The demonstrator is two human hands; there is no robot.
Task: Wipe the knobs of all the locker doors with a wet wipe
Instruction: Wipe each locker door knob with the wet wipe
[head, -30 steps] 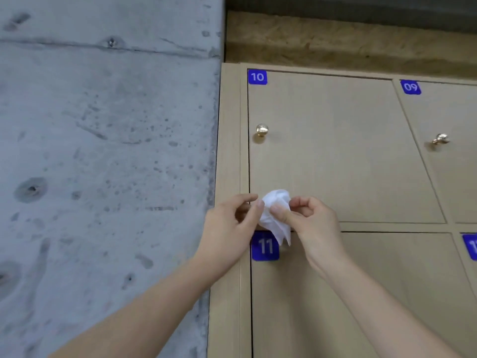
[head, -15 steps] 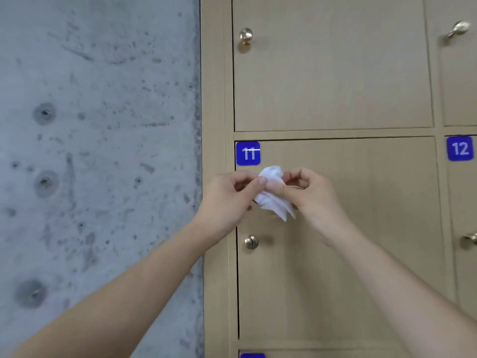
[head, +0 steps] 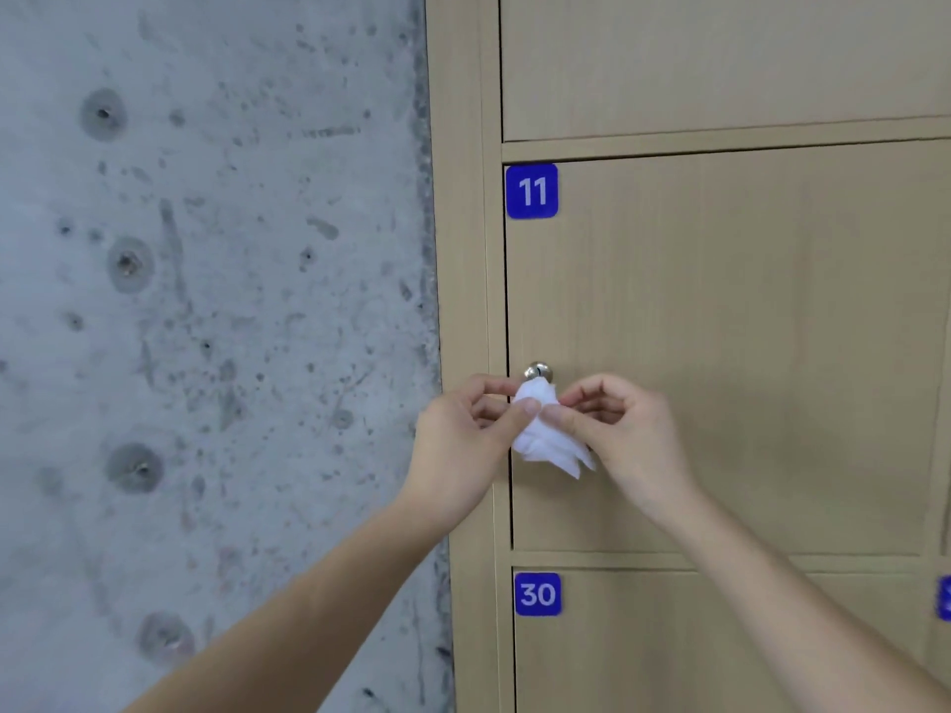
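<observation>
A crumpled white wet wipe (head: pixel 546 435) hangs between my two hands in front of locker door 11 (head: pixel 746 326). My left hand (head: pixel 465 445) pinches its left side with thumb and forefinger. My right hand (head: pixel 622 434) pinches the right side in the same way. The small metal knob (head: pixel 538 372) of door 11 sits just above the wipe, at the door's left edge; its top shows, and the wipe's upper edge reaches its underside. Whether wipe and knob touch I cannot tell.
The tan wooden lockers fill the right half, with blue number plates 11 (head: pixel 531 191) and 30 (head: pixel 538 593). Door 30 (head: pixel 720 645) lies below, another door above. A rough grey concrete wall (head: pixel 206 301) stands directly left of the locker frame.
The view has dropped from door 10 to door 11. Both hands, still holding the wipe, have moved down to just under door 11's knob.
</observation>
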